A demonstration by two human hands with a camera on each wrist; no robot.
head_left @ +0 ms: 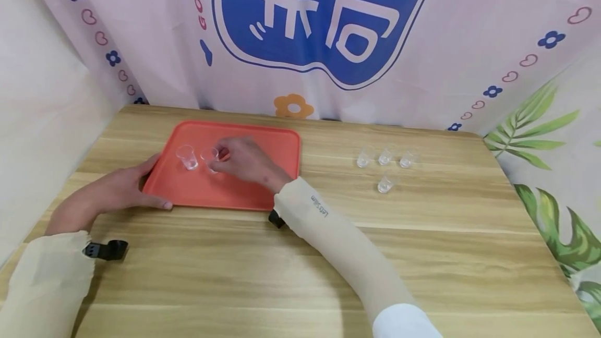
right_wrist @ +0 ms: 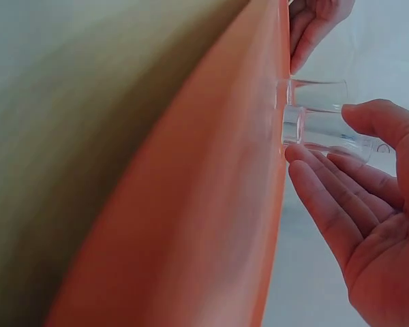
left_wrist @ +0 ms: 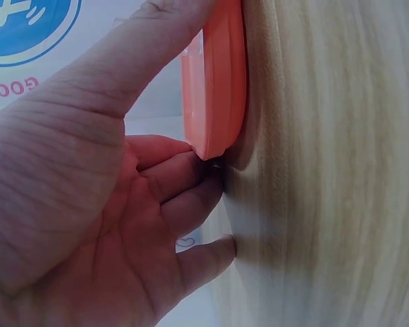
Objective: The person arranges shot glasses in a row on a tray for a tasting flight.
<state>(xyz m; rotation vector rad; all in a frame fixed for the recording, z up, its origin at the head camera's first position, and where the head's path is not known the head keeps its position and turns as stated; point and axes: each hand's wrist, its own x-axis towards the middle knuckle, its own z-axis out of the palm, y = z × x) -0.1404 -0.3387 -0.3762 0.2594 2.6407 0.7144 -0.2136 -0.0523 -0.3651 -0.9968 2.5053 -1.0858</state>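
Note:
On the left of the table, a red tray point(head_left: 225, 192) holds two small clear plastic cups. My left hand point(head_left: 117, 186) grips its near left corner, thumb along the front edge; in the left wrist view, the fingers point(left_wrist: 184, 180) meet the tray's edge point(left_wrist: 225, 82). My right hand point(head_left: 246, 158) reaches over the tray and pinches one clear cup point(head_left: 206, 155) between thumb and fingers. Seen from the right wrist, that cup point(right_wrist: 320, 129) has its base at the tray surface. Just left of it stands the other cup point(head_left: 189, 160).
Several more clear cups stand to the right on the wooden table point(head_left: 422, 265), three in a row with a middle cup point(head_left: 385, 156), and one nearer cup point(head_left: 385, 184). A printed curtain point(head_left: 164, 56) hangs behind the table's back edge.

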